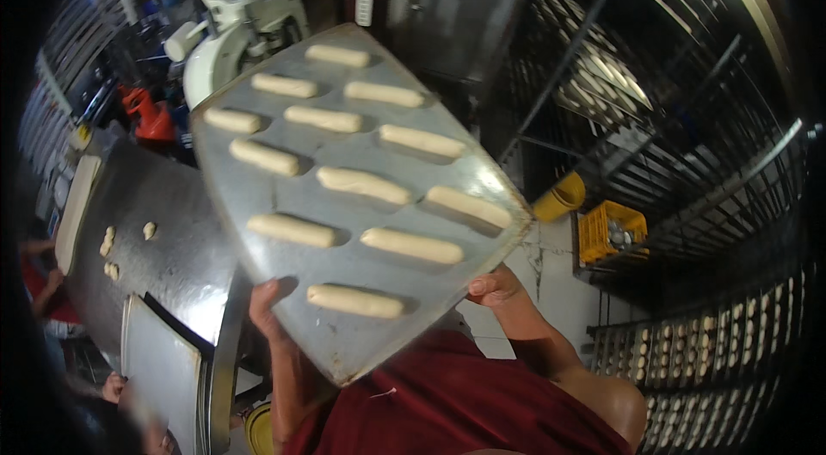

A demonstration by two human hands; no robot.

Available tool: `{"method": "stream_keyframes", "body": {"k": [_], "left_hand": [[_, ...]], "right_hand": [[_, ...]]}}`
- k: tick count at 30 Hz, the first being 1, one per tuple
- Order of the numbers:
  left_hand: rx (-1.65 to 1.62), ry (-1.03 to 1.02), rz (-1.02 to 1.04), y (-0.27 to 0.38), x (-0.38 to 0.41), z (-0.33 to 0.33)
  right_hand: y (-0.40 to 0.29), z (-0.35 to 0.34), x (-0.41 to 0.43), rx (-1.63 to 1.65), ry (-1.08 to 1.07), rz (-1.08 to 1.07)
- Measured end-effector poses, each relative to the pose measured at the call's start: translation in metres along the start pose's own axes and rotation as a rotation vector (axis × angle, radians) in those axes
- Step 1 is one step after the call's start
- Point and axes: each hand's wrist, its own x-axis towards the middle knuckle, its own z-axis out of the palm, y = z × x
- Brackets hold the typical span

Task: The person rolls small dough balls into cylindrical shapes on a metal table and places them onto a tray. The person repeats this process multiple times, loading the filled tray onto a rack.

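A metal baking sheet [335,145] is held up in front of me, tilted corner-on in the view. Several pale dough sticks [363,185] lie on it in loose rows, spaced apart. My left hand [266,310] grips the sheet's left edge, thumb on top near the lowest dough stick. On the opposite edge, my right hand [495,287] holds the rim near the right corner, its thumb at the edge. The fingers of both hands are mostly hidden beneath the sheet.
To the left stands a metal worktable [168,197] with small dough pieces [150,230] and a long dough strip [79,213]; people are beside it. Stacked trays [161,377] lean at its near end. A cream machine [219,61], tray racks [697,352] and a yellow crate [612,232] surround me.
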Motion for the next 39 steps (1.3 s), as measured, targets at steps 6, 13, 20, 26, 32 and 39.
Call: {"method": "stream_keyframes", "body": {"k": [6,13,20,26,32,39], "left_hand": [[-0.13,-0.259,-0.497,-0.128,0.025,0.154],[-0.168,-0.599,-0.695,-0.267,0.022,0.345],[-0.159,-0.951,-0.673,-0.362,0.06,0.522],[-0.135,-1.012,-0.711,-0.42,0.107,0.601],[-0.115,-0.929,-0.745,-0.432,0.142,0.641],[0.086,-0.832,-0.616,-0.417,0.139,0.595]], "right_hand": [[-0.069,-0.082,-0.115,0.143,0.194,-0.317],[-0.17,-0.216,-0.244,-0.086,0.427,-0.618],[-0.29,-0.264,-0.222,-0.068,0.368,-0.989],[-0.373,-0.307,-0.186,0.034,0.39,-0.966],[-0.381,-0.302,-0.132,-0.189,0.637,-1.074],[-0.433,-0.32,-0.075,-0.197,0.711,-1.043]]}}
